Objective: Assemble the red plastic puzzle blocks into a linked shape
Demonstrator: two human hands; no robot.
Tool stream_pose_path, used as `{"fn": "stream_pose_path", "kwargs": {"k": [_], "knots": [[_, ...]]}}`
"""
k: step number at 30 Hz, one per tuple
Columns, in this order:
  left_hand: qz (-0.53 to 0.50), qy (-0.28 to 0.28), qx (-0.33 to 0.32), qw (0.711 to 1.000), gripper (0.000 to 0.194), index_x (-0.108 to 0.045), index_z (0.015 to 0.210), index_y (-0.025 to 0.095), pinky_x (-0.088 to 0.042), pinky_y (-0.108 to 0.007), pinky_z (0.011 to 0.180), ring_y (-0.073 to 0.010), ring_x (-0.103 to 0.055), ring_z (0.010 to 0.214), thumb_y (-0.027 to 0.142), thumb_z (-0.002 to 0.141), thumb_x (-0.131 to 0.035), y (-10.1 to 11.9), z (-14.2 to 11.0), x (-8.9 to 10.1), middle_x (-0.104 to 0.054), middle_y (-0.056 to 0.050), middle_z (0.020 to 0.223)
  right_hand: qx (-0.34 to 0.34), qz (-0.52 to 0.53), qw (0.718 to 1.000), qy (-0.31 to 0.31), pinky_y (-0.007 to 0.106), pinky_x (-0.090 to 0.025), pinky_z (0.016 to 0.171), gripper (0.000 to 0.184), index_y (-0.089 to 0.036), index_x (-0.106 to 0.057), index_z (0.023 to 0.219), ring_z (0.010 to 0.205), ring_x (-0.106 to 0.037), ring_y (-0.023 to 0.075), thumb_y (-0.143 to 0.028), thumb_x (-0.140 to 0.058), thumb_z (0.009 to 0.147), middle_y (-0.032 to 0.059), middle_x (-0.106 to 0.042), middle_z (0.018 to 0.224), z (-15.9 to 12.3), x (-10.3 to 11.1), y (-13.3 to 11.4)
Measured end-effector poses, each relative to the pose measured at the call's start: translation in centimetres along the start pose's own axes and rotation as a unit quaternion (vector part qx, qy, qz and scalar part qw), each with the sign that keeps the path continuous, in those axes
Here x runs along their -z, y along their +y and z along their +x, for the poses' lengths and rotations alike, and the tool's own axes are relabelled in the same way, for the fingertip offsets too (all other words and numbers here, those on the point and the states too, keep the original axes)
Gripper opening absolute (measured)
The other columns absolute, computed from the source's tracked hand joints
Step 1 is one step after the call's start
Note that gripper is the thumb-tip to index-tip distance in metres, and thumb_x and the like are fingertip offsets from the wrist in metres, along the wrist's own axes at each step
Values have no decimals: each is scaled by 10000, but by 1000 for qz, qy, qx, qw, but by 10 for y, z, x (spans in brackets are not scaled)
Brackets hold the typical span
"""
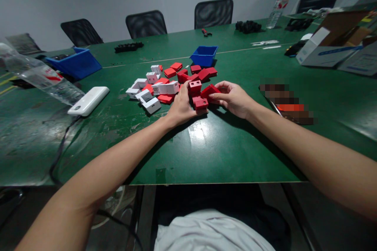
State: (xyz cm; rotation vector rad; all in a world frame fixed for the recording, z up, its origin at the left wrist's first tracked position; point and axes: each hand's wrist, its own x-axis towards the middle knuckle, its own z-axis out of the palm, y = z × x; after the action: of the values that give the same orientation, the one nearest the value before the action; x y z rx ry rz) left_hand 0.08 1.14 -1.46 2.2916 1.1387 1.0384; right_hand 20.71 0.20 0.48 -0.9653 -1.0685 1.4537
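Note:
My left hand point(183, 106) is closed around a red U-shaped plastic block point(200, 103) with round holes, its thumb low along the near side. My right hand point(234, 97) pinches a flat-sided red plastic piece point(208, 91) between thumb and fingers, tilted close against the block's right side. Whether the two parts touch is hard to tell. Behind my hands spreads a pile of similar parts: dark red pieces point(204, 73) to the right, brighter red pieces point(170, 72) in the middle, and white U-shaped brackets point(151, 105) on the left.
Beyond the pile stands a small blue bin point(205, 55). A white power bank point(89, 101) with a cable, a tipped water bottle point(50, 78) and a larger blue bin point(77, 64) lie left. To the right are a pixelated phone-like object point(285, 104) and a cardboard box point(319, 53).

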Motion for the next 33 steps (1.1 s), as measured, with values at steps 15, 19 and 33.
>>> {"fn": "stream_pose_path", "kwargs": {"k": [15, 19, 33], "knots": [[0, -3, -14, 1000, 1099, -259, 1460, 210, -408, -582, 1111, -390, -476, 1358, 503, 603, -882, 0, 0, 0, -435, -215, 1474, 21, -89, 996, -5, 288, -545, 705, 308, -183, -687, 800, 720, -661, 141, -61, -787, 535, 5, -734, 801, 0, -2, 5], [0, 0, -16, 1000, 1096, -265, 1461, 219, -412, -583, 1107, -388, -484, 1348, 500, 602, -884, 0, 0, 0, -445, -205, 1465, 32, -82, 996, -16, 313, -556, 760, 308, -176, -705, 810, 757, -680, 152, -76, -812, 539, 22, -748, 833, 0, -2, 4], [1, 0, -21, 1000, 1097, -263, 1460, 199, -393, -578, 1133, -392, -469, 1368, 496, 604, -882, -2, 0, -1, -428, -221, 1486, 37, -82, 996, 5, 254, -400, 557, 331, -181, -707, 825, 586, -533, 96, -291, -889, 570, -21, -685, 735, -5, -8, 0]]}}
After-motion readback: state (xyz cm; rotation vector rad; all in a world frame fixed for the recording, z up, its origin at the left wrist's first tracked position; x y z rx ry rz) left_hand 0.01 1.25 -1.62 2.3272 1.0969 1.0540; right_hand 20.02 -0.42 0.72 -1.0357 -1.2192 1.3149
